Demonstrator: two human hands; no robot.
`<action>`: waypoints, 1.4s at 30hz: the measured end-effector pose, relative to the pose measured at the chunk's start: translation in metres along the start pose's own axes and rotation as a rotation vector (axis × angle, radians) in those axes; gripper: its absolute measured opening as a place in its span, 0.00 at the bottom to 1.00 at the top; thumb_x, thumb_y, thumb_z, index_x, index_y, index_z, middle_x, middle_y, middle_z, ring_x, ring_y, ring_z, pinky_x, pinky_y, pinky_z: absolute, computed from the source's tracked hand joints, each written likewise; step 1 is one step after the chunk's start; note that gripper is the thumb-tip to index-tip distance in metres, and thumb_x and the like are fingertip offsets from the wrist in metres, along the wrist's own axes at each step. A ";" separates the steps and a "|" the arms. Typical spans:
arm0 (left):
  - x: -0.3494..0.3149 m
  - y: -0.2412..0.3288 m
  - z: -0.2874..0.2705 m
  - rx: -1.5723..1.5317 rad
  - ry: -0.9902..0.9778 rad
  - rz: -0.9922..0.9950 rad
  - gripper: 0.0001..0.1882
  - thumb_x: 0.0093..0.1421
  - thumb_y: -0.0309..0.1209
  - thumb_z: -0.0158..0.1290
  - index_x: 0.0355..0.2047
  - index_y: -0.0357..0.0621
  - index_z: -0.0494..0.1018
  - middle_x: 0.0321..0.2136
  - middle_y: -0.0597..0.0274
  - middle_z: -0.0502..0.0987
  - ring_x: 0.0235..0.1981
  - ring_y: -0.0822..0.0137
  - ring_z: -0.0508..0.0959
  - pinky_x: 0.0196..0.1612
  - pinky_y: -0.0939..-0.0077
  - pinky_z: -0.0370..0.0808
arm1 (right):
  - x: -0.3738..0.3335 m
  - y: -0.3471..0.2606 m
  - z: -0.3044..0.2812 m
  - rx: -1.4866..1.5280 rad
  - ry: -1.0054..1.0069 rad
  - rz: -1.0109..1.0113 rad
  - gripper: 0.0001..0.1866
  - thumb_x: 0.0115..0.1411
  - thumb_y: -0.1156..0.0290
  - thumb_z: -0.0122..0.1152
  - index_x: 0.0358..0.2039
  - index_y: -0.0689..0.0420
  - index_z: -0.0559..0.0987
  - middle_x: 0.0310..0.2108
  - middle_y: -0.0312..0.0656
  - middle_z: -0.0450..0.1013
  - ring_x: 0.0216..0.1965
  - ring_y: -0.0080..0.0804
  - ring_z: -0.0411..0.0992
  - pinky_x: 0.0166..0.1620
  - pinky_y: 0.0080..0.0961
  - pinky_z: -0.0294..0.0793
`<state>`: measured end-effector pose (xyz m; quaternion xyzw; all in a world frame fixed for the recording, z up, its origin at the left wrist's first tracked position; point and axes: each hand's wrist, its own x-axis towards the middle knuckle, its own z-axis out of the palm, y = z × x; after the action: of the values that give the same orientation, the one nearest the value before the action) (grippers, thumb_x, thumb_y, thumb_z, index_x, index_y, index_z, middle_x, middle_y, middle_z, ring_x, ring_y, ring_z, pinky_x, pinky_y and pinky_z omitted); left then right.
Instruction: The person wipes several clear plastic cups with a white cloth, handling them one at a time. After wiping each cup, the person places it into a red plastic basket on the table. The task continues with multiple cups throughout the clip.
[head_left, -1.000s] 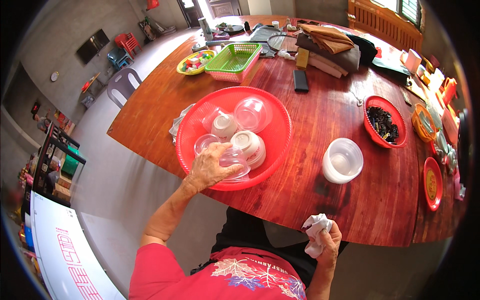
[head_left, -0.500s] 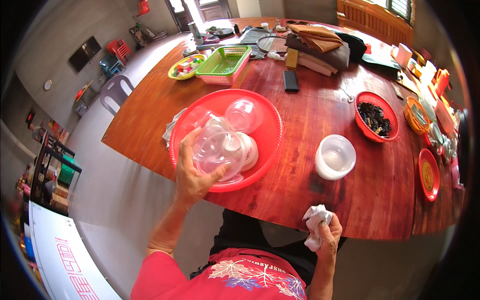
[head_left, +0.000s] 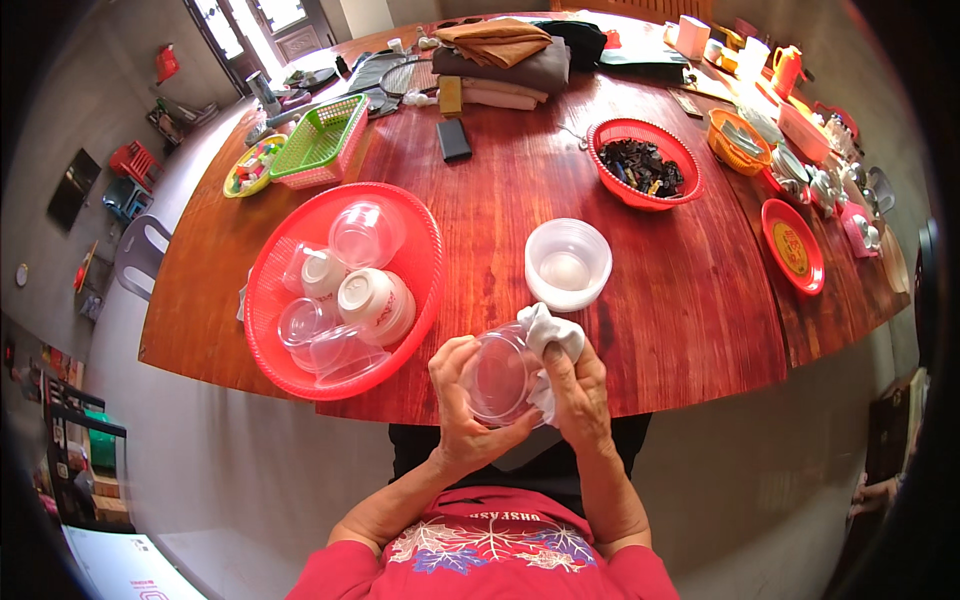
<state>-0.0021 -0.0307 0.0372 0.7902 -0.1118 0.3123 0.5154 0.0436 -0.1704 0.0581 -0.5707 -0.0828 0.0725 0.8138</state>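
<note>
Cup (head_left: 500,375), a clear plastic one, is now out of the red basin (head_left: 275,350) and held at the near desk (head_left: 690,320) edge, in front of the person's chest; half a second ago the left hand (head_left: 462,405) was lifting it from the pile in the basin while the right hand (head_left: 577,390) waited low with the white cloth (head_left: 552,335). Now both hands meet: the left hand is curled round the cup from below and the side, mouth turned up toward the camera, and the right hand is closed on the cloth, pressing it against the cup's rim. I judge that wiping of this cup is just starting.

Other clear cups and a white bowl lie in the basin. A clear tub (head_left: 567,262) stands just beyond the hands. Farther off sit a red basket (head_left: 645,170) of dark bits, a green basket (head_left: 320,140), a dark flat phone-like slab (head_left: 453,140) and folded cloths (head_left: 505,55). Red plates line the right edge; their gold marks are too small to tell
</note>
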 end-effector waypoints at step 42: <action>-0.010 0.000 -0.004 -0.926 -0.292 -0.571 0.07 0.61 0.17 0.54 0.34 0.41 0.68 0.55 0.47 0.71 0.52 0.66 0.74 0.52 0.72 0.75 | 0.026 0.006 0.004 0.008 -0.011 -0.047 0.15 0.67 0.77 0.46 0.54 0.63 0.71 0.48 0.40 0.71 0.47 0.27 0.71 0.51 0.22 0.70</action>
<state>-0.0120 -0.0286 0.0323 0.5154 -0.0892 -0.0340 0.8516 0.0683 -0.1591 0.0556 -0.5651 -0.1005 0.0568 0.8169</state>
